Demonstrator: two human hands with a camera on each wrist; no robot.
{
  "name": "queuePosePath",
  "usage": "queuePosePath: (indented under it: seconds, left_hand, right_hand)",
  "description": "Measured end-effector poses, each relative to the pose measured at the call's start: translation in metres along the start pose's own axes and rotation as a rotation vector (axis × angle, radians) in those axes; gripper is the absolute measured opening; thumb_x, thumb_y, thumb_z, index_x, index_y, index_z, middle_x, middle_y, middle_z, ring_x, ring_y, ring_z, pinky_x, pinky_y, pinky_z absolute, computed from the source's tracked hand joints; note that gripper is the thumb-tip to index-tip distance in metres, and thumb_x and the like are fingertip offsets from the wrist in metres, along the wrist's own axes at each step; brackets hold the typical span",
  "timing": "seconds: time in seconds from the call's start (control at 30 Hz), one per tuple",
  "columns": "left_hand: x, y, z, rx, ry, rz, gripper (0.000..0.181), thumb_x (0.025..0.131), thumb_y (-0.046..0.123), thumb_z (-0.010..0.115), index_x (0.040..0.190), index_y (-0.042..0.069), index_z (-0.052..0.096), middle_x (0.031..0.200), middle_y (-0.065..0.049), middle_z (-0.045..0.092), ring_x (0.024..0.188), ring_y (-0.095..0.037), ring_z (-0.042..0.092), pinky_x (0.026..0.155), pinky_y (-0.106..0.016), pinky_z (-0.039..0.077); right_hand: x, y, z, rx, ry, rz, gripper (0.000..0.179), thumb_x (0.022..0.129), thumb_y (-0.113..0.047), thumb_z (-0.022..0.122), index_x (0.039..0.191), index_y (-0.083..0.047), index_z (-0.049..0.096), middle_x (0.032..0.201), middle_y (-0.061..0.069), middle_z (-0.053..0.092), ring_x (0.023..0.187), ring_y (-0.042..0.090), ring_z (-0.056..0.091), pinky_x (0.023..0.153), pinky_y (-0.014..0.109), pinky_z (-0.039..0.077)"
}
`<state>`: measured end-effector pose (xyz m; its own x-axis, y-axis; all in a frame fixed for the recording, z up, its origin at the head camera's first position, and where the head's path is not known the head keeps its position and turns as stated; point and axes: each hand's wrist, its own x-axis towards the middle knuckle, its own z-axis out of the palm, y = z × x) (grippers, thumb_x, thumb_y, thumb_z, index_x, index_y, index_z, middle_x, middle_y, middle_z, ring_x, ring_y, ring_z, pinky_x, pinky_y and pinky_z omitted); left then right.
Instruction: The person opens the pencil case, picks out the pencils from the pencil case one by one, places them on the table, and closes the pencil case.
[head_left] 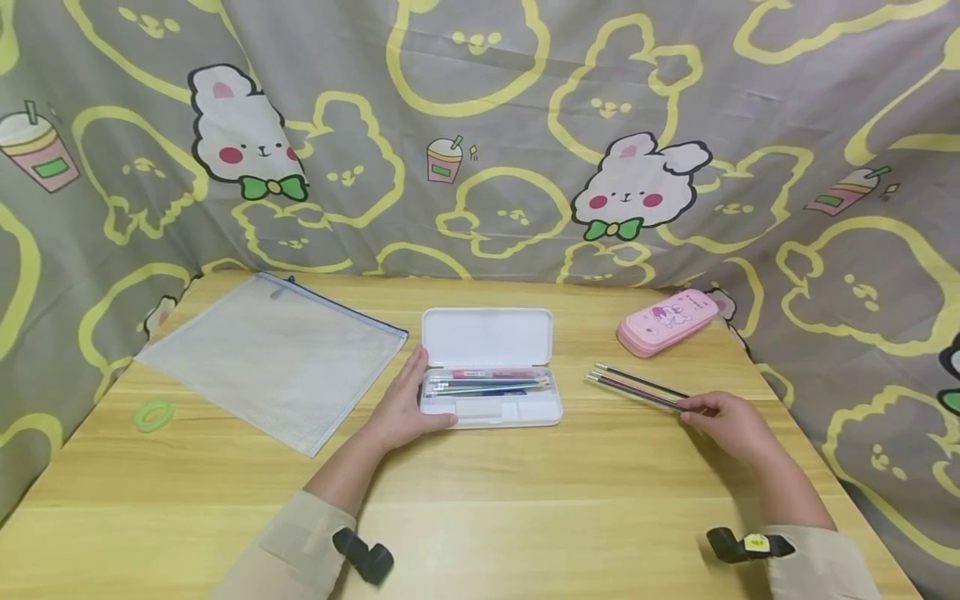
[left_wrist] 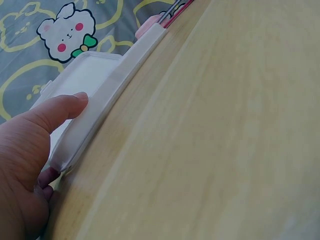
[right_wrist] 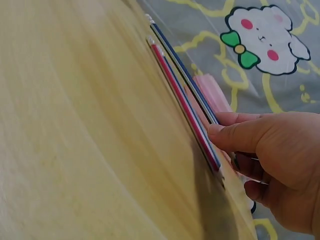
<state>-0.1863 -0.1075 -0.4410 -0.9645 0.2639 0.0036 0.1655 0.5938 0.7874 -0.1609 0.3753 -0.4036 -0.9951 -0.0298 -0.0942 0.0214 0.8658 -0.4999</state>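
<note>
A white pencil case [head_left: 487, 337] lies on the table with its lid raised. Several pencils [head_left: 487, 386] and a pale eraser-like block [head_left: 478, 409] sit inside it. My left hand [head_left: 401, 412] grips the case's left end, thumb at the front edge and fingers around the side; the left wrist view shows the thumb [left_wrist: 67, 109] against the white wall. To the right of the case, my right hand [head_left: 727, 422] pinches a few pencils [right_wrist: 185, 105] near one end, between thumb and fingers. Their eraser-capped ends point left toward the case.
Behind the right hand lies a closed pink pencil case [head_left: 667, 323]. A translucent zip pouch [head_left: 277, 358] lies flat on the left, with a green ring [head_left: 153, 427] beside it. A patterned curtain [head_left: 510, 142] hangs along the table's back and sides.
</note>
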Motion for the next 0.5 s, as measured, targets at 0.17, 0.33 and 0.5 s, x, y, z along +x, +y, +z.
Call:
queuePosePath:
  seconds: [0.17, 0.33, 0.5]
  left_hand:
    - [0.000, 0.000, 0.001, -0.005, 0.002, -0.001, 0.121, 0.071, 0.036, 0.085, 0.157, 0.004, 0.006, 0.167, -0.012, -0.001, 0.153, -0.035, 0.005, 0.124, -0.051, 0.013]
    - [0.001, -0.001, 0.001, -0.002, 0.004, -0.002, 0.122, 0.071, 0.037, 0.085, 0.157, 0.004, 0.006, 0.166, -0.012, -0.001, 0.153, -0.036, 0.006, 0.123, -0.052, 0.013]
    - [0.000, 0.000, 0.000, 0.000, 0.003, -0.003, 0.122, 0.071, 0.036, 0.085, 0.157, 0.003, 0.006, 0.166, -0.012, -0.001, 0.153, -0.036, 0.006, 0.124, -0.051, 0.013]
  right_hand:
    - [0.002, 0.010, 0.004, -0.029, 0.010, -0.008, 0.027, 0.093, -0.022, 0.066, 0.113, -0.004, 0.072, 0.109, 0.021, 0.069, 0.092, 0.025, 0.060, 0.073, 0.031, 0.049]
    - [0.003, 0.016, 0.005, -0.033, 0.007, -0.009, 0.028, 0.093, -0.022, 0.066, 0.112, -0.003, 0.072, 0.115, 0.025, 0.068, 0.107, 0.041, 0.061, 0.084, 0.047, 0.052]
    - [0.002, 0.018, 0.006, -0.026, -0.003, -0.029, 0.025, 0.093, -0.016, 0.065, 0.112, -0.001, 0.072, 0.116, 0.027, 0.067, 0.111, 0.046, 0.059, 0.089, 0.055, 0.051]
